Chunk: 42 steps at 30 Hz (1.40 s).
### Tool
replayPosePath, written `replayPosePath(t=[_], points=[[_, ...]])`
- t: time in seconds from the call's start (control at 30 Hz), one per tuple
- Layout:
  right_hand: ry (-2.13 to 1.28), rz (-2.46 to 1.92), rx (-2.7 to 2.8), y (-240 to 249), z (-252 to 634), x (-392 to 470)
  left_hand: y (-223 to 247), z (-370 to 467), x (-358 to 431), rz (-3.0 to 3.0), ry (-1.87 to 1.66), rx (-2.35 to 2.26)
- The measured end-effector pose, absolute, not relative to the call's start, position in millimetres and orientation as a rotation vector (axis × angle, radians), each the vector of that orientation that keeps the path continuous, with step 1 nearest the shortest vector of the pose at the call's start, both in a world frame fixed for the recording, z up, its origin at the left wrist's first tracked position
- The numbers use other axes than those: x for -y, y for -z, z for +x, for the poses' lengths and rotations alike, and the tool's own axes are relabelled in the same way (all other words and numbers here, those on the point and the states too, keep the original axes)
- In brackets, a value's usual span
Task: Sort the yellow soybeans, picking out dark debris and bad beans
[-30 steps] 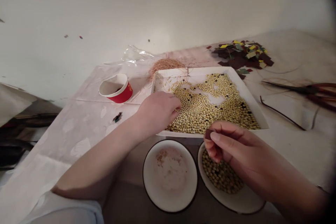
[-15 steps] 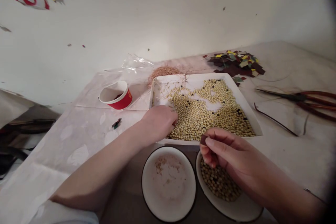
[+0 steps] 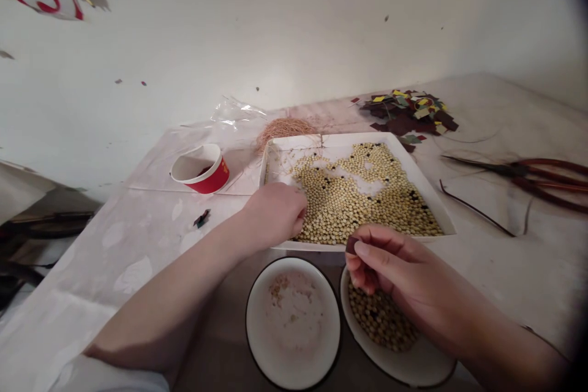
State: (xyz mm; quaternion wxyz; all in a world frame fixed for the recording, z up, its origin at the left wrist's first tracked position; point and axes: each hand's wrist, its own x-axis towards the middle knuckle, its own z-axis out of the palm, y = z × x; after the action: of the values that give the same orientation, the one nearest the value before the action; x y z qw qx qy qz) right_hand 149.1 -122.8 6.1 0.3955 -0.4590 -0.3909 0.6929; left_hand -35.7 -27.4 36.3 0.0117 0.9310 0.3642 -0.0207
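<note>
My left hand (image 3: pixel 276 213) reaches over the near left part of a shallow white box lid (image 3: pixel 275 145). Its fingers are closed and bent down among small round yellowish beads (image 3: pixel 349 208); what is in them is hidden. Between thumb and fingers, my right hand (image 3: pixel 390 263) pinches a small dark brown square piece (image 3: pixel 352 246). It hangs above a white dark-rimmed bowl (image 3: pixel 427 370) with larger yellow-brown beads (image 3: pixel 381 318) in it. Left of that stands a second white bowl (image 3: pixel 294 324), with only reddish-brown crumbs and stains inside.
A red-and-white paper cup (image 3: pixel 206 179) stands at the left, near a dark scrap (image 3: pixel 201 218). Behind the lid lie copper-coloured fine wire (image 3: pixel 287 128) and clear plastic (image 3: pixel 236 111). Coloured square pieces (image 3: pixel 408 111) are heaped at the back right; scissors (image 3: pixel 523 171) and a bent wire (image 3: pixel 478 211) lie right.
The whole view has shifted slightly. Both hands keep nearly the same place and pose, the right one still pinching the brown piece.
</note>
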Motion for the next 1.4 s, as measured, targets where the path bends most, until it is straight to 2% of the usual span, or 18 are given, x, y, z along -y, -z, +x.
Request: replayPosePath(t=[0.17, 0.3, 0.63, 1.4], points=[[-1.722, -1.174, 1.097, -4, 150, 123, -71, -28, 54, 2.692, -0.341, -0.995], [-1.717, -1.159, 1.197, -5, 151, 121, -84, -23, 77, 2.661, -0.448, -0.734], [-1.706, -1.116, 1.254, -3, 153, 123, -70, -17, 73, 2.888, -0.331, -0.724], [-1.699, -1.063, 1.24, 5, 154, 121, -70, -15, 74, 2.934, -0.278, -0.719]])
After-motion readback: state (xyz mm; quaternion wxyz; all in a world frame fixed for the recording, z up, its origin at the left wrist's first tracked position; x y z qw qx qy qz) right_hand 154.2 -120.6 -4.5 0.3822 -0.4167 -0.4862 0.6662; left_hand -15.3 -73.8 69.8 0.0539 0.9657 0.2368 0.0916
